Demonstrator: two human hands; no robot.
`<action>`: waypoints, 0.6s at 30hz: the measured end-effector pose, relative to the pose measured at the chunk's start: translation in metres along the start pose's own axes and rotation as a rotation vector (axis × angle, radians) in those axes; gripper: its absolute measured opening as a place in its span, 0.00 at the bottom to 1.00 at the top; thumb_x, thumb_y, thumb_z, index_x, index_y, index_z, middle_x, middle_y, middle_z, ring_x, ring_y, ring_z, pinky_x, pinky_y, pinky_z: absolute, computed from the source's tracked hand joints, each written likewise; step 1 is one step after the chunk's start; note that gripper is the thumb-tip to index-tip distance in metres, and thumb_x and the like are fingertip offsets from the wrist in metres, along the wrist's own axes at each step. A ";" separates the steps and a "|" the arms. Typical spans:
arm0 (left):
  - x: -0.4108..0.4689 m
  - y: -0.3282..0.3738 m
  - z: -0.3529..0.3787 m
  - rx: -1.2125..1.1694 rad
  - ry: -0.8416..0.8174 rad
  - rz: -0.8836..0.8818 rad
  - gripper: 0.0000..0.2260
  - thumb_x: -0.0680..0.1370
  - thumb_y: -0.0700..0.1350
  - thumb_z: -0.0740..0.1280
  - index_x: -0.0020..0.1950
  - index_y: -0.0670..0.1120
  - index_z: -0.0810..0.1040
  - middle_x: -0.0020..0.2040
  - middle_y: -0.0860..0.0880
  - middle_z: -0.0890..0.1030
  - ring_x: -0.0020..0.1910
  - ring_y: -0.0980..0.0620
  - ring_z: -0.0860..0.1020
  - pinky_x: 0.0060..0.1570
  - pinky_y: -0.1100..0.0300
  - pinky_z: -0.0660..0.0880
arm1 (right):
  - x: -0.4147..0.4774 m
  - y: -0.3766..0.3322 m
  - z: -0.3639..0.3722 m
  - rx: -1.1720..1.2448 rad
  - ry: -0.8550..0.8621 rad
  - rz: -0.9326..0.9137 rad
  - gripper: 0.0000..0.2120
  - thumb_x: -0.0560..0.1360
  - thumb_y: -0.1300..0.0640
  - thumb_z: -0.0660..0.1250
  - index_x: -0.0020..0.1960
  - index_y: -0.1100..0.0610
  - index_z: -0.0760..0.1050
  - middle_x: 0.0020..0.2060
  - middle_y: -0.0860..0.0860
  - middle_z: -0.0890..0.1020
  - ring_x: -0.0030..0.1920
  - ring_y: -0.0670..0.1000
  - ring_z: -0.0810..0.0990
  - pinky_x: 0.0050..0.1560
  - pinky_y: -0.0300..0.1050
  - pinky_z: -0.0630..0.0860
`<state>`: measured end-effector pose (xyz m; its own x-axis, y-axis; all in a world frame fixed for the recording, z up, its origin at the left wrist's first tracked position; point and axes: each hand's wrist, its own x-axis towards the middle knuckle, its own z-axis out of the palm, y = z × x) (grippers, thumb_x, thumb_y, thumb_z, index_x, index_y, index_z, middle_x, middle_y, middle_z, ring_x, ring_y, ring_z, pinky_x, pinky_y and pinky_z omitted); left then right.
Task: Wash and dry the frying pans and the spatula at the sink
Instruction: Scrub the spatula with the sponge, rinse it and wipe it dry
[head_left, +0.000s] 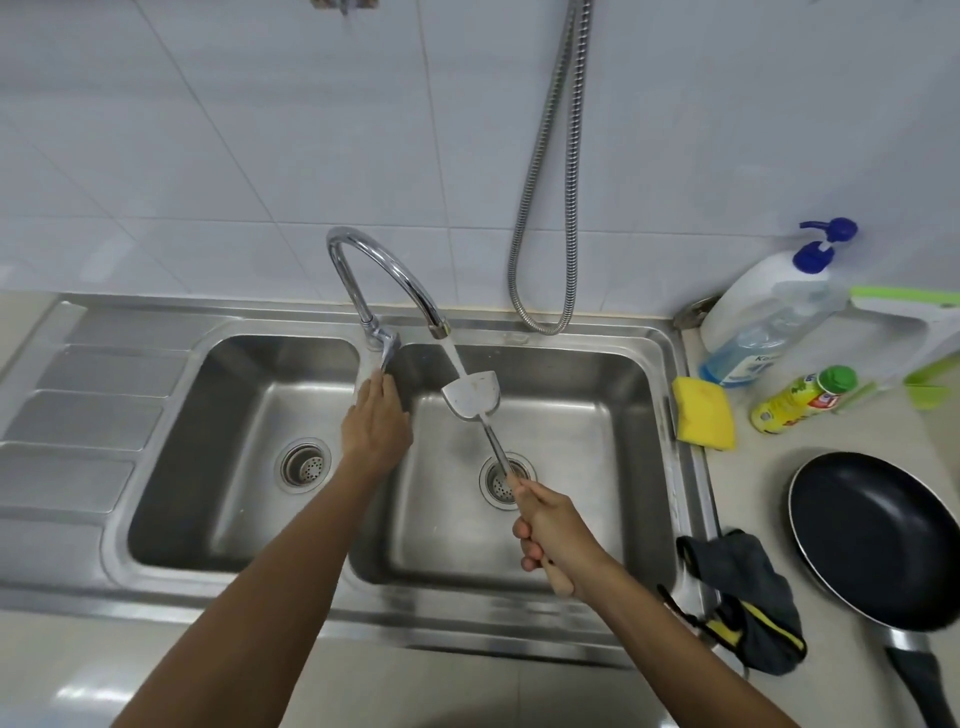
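In the middle of the frame, the right hand (550, 535) is clenched around the wooden end of the spatula (491, 436) and holds it over the right basin of the sink (571, 326). The metal blade points up toward the centre of the frame, right under the spout of the tap (395, 270), and a stream of water (457, 358) lands on it. Just left of that, the left hand (376, 423) reaches to the tap's lever (388, 351). Its fingers are straight and the tips touch the lever without closing around it.

At the lower right, one black frying pan (878, 535) sits on the counter (748, 483), open side up, its handle running toward the bottom right corner. A dark grey cloth (743, 603) with yellow trim lies bunched between the pan and the sink's edge. Above them, at the right, are a yellow sponge (704, 413), a small yellow bottle (802, 400) with a green cap lying on its side, and a soap bottle (769, 317) with a blue pump. A metal hose (550, 208) hangs in a loop down the tiled wall at the top centre.
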<state>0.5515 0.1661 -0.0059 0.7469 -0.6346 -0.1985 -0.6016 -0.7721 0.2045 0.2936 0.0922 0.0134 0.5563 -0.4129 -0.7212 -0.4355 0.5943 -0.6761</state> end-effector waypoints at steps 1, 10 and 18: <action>-0.003 -0.003 0.004 -0.032 -0.027 -0.003 0.30 0.80 0.44 0.65 0.79 0.38 0.59 0.82 0.40 0.57 0.80 0.41 0.58 0.74 0.44 0.64 | 0.002 0.001 0.000 -0.002 -0.002 0.006 0.15 0.84 0.46 0.62 0.68 0.49 0.75 0.28 0.50 0.70 0.23 0.48 0.63 0.26 0.41 0.67; -0.026 -0.003 0.013 -0.331 -0.004 -0.025 0.22 0.81 0.44 0.67 0.72 0.36 0.70 0.73 0.37 0.70 0.71 0.38 0.70 0.70 0.47 0.68 | 0.032 -0.023 -0.002 -0.131 -0.029 0.006 0.14 0.84 0.48 0.61 0.65 0.52 0.77 0.27 0.49 0.71 0.24 0.47 0.64 0.27 0.41 0.66; -0.091 0.061 0.052 -1.095 -0.319 -0.374 0.04 0.81 0.46 0.66 0.50 0.49 0.81 0.51 0.47 0.86 0.53 0.47 0.84 0.48 0.55 0.77 | 0.046 -0.050 0.005 -0.225 -0.133 0.038 0.14 0.84 0.50 0.62 0.60 0.59 0.77 0.29 0.51 0.70 0.24 0.47 0.63 0.27 0.42 0.65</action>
<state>0.4324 0.1751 -0.0249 0.6274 -0.4759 -0.6164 0.3133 -0.5704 0.7593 0.3444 0.0471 0.0151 0.6183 -0.2904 -0.7303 -0.5958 0.4328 -0.6765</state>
